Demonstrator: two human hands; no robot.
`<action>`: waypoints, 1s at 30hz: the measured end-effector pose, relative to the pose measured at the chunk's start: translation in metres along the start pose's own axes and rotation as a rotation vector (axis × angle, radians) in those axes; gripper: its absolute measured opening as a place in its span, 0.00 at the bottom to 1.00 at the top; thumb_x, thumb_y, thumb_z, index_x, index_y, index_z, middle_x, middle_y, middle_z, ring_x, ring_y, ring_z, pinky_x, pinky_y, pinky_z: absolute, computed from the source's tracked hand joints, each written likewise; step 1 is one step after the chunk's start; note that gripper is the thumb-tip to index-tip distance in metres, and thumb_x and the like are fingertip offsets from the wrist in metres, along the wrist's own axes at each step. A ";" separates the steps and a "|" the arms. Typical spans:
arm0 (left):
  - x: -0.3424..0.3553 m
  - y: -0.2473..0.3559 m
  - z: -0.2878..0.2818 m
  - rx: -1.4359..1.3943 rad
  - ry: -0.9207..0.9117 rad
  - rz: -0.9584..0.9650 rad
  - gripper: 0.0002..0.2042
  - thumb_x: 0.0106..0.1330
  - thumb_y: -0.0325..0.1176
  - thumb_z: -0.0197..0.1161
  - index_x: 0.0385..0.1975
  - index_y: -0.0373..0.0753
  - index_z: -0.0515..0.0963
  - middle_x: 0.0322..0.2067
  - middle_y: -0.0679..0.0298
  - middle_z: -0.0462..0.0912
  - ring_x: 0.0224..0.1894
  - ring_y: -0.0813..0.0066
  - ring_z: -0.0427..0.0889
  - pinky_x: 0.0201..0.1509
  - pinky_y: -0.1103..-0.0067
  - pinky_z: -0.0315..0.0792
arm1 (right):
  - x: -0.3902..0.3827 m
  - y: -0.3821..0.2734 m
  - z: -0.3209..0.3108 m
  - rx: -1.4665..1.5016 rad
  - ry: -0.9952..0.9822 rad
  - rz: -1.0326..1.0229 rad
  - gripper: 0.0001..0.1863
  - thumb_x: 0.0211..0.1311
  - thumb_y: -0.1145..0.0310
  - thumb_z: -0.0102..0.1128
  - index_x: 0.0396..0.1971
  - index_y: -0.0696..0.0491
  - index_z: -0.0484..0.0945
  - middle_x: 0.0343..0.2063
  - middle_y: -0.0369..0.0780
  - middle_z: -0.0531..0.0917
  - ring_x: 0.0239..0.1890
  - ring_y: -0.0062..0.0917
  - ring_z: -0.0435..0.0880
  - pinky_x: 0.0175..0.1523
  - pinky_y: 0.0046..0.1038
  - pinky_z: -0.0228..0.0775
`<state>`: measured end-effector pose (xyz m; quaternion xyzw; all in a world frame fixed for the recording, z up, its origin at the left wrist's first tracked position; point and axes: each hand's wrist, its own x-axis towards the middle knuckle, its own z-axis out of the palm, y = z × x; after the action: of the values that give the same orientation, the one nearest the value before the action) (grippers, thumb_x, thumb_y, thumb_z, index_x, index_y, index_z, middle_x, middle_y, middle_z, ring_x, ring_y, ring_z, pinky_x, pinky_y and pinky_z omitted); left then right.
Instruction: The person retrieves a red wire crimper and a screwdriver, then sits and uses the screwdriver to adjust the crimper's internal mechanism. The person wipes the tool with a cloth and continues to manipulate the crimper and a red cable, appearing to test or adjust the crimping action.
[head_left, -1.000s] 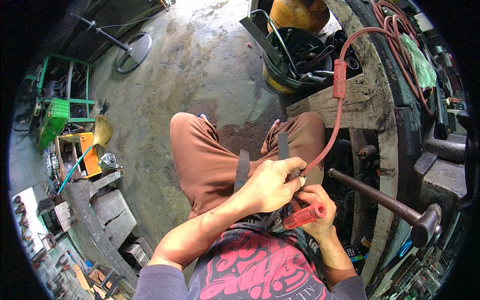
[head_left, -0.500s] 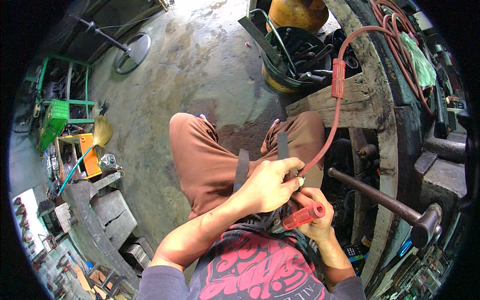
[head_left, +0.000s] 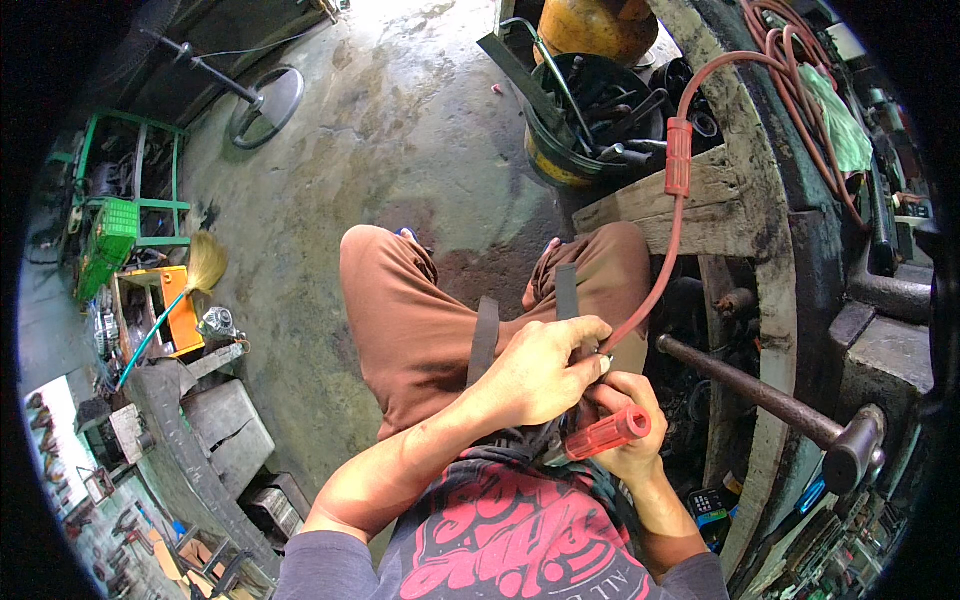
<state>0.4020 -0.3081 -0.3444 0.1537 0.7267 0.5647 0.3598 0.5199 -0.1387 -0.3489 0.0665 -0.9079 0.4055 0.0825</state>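
Observation:
My left hand (head_left: 545,365) is closed over the end of a thick red cable (head_left: 655,290), with thumb and fingers pinched together above my lap. The cable's tip is hidden by the fingers. Close below and to the right, my right hand (head_left: 640,435) curls its fingers around a red ribbed handle (head_left: 605,433), hollow at the visible end. Its fingertips reach up beside the left hand's, and what lies between them cannot be made out. A second red ribbed sleeve (head_left: 678,158) is threaded on the cable farther up.
The cable rises to a coil (head_left: 800,110) on the wooden bench (head_left: 775,290) at right. A hammer (head_left: 850,455) with a long handle juts from there. Ahead stands a bucket (head_left: 560,165) of metal tools. A broom (head_left: 205,265) and green crate (head_left: 110,240) are at left.
Both hands stay almost where they were, with only slight finger movement. The red handle has shifted barely, and the cable keeps its curve.

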 end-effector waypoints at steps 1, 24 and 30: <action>0.000 0.000 0.000 0.003 0.003 0.013 0.17 0.70 0.31 0.66 0.54 0.29 0.80 0.39 0.47 0.88 0.40 0.69 0.89 0.46 0.70 0.80 | 0.000 0.001 0.000 0.004 0.001 -0.003 0.25 0.38 0.74 0.81 0.43 0.56 0.86 0.43 0.42 0.83 0.39 0.36 0.87 0.43 0.32 0.81; -0.001 -0.002 0.002 -0.003 0.022 0.005 0.16 0.70 0.31 0.67 0.53 0.29 0.80 0.39 0.48 0.88 0.40 0.68 0.89 0.46 0.71 0.80 | -0.004 0.001 0.003 0.009 0.005 -0.023 0.23 0.41 0.74 0.80 0.42 0.57 0.85 0.42 0.44 0.84 0.39 0.38 0.87 0.43 0.34 0.80; -0.001 -0.002 0.004 0.007 0.018 0.003 0.16 0.70 0.31 0.66 0.53 0.29 0.81 0.39 0.48 0.88 0.40 0.69 0.89 0.47 0.70 0.80 | -0.002 0.003 -0.002 0.064 -0.033 -0.006 0.23 0.41 0.74 0.80 0.42 0.57 0.85 0.42 0.44 0.84 0.39 0.38 0.88 0.43 0.33 0.80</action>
<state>0.4059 -0.3065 -0.3468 0.1512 0.7316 0.5640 0.3518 0.5219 -0.1347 -0.3502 0.0784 -0.8955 0.4330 0.0667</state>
